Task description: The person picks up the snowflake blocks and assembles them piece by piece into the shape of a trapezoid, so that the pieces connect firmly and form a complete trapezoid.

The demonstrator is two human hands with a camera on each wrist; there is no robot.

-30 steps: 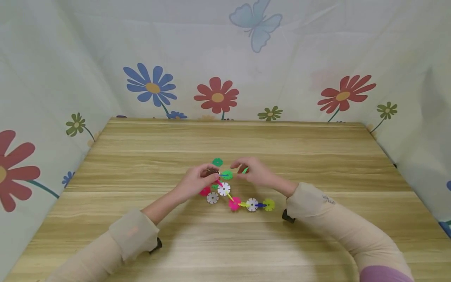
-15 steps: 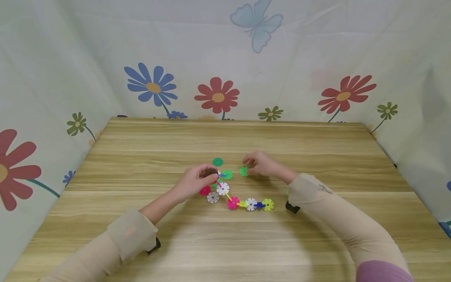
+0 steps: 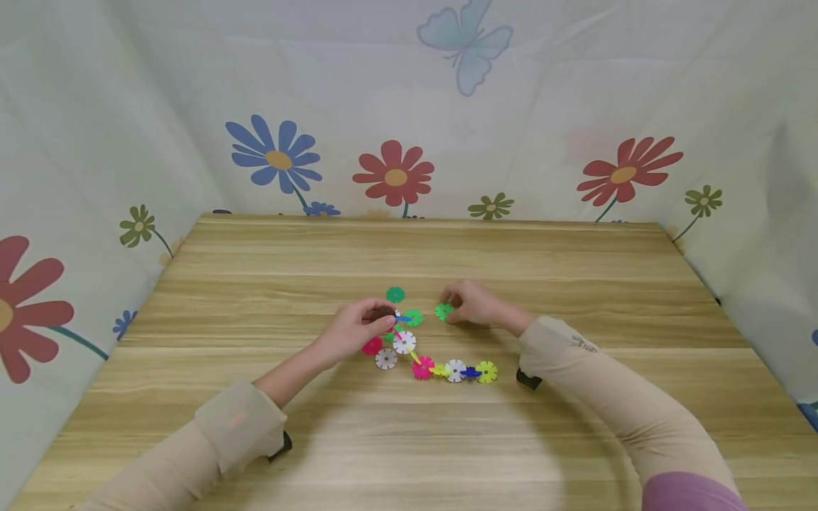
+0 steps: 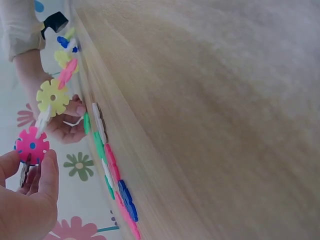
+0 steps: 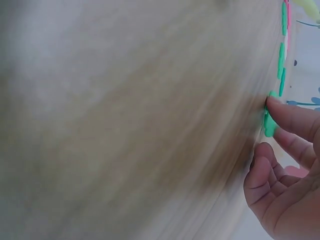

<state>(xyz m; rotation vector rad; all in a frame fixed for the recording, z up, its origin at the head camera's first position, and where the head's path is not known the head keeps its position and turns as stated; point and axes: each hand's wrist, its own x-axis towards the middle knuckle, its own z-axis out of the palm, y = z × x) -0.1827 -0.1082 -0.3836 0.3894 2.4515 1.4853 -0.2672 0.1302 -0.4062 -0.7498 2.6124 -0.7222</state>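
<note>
A chain of notched discs hangs from my left hand (image 3: pixel 353 329), whose thumb and fingers pinch its upper end around a pink disc (image 4: pixel 32 145). White (image 3: pixel 404 342), pink (image 3: pixel 423 367) and yellow (image 3: pixel 487 372) discs show along the chain, which runs down to the right. My right hand (image 3: pixel 478 304) is at a green disc (image 3: pixel 444 311) on the table; in the right wrist view the thumb and a finger pinch that disc (image 5: pixel 270 120) at its edge. The left palm hides part of the chain's end.
Loose discs lie on the wooden table (image 3: pixel 255 270): a dark green one (image 3: pixel 395 294) behind, a lighter green one (image 3: pixel 414 317) between the hands, a white one (image 3: pixel 386 358) and a pink one (image 3: pixel 373 345) under the left hand. A flowered cloth (image 3: pixel 543 92) stands behind.
My right hand has moved right, away from the left hand, and now pinches the green disc at its fingertips. The left hand still holds the chain, which has shifted slightly left.
</note>
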